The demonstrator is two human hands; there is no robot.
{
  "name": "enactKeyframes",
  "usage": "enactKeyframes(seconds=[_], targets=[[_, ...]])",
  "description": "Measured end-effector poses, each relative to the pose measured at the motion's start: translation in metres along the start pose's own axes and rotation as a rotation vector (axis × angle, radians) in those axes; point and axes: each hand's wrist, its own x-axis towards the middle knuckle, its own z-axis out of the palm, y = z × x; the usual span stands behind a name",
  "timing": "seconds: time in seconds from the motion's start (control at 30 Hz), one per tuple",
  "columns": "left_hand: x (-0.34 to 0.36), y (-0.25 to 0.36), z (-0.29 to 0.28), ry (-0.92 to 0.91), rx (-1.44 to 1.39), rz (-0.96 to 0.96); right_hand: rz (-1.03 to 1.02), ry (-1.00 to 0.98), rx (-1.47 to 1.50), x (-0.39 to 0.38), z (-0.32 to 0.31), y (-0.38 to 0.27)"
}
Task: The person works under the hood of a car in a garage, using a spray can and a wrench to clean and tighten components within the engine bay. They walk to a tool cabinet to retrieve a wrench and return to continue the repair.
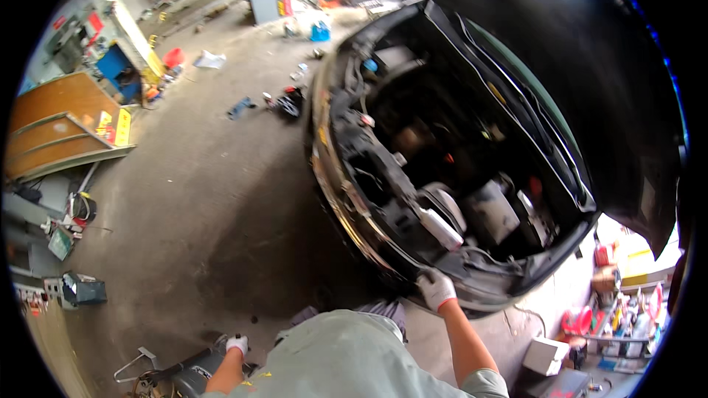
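Head view: the white-gloved right hand (436,289) touches the near front corner of the black, open-hooded car (457,155) ahead, likely heavy, stiff, best held there; the white-gloved left hand (237,343) is near dark-grey equipment (198,370); neither grip can be told.

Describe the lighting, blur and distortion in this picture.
In the head view, the fisheye curves straight edges inside a black surround; a broad shadow darkens the floor beside the car; much of the engine bay sinks into near-black; light washes out patches past the raised hood, which looks soft; blue fringing lines the upper-right rim.
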Motion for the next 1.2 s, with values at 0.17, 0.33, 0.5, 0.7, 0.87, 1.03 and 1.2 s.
enactKeyframes(seconds=[0.17,0.33,0.5,0.7,0.87,1.03,1.2], targets=[[-0.002,-0.056,-0.02,0.015,-0.285,-0.261,-0.184,-0.552,-0.254,0.034,0.107,-0.138],[0.031,0.001,-0.038,-0.121,-0.355,-0.177,-0.232,-0.592,-0.462,0.08,0.138,-0.197],[0.048,0.106,-0.102,-0.397,-0.371,-0.034,-0.123,-0.624,-0.578,0.156,0.158,-0.241],[0.117,0.142,-0.193,-0.479,-0.21,-0.123,-0.182,-0.659,-0.502,0.299,0.237,-0.31],[0.148,0.156,-0.3,-0.373,0.088,-0.207,-0.268,-0.698,-0.538,0.422,0.281,-0.444],[0.17,0.215,-0.423,-0.286,-0.421,-0.291,-0.415,-0.727,-0.631,0.554,0.321,-0.605],[0.259,0.236,-0.472,-0.294,-0.123,-0.157,-0.533,-0.743,-0.661,0.673,0.378,-0.746]])
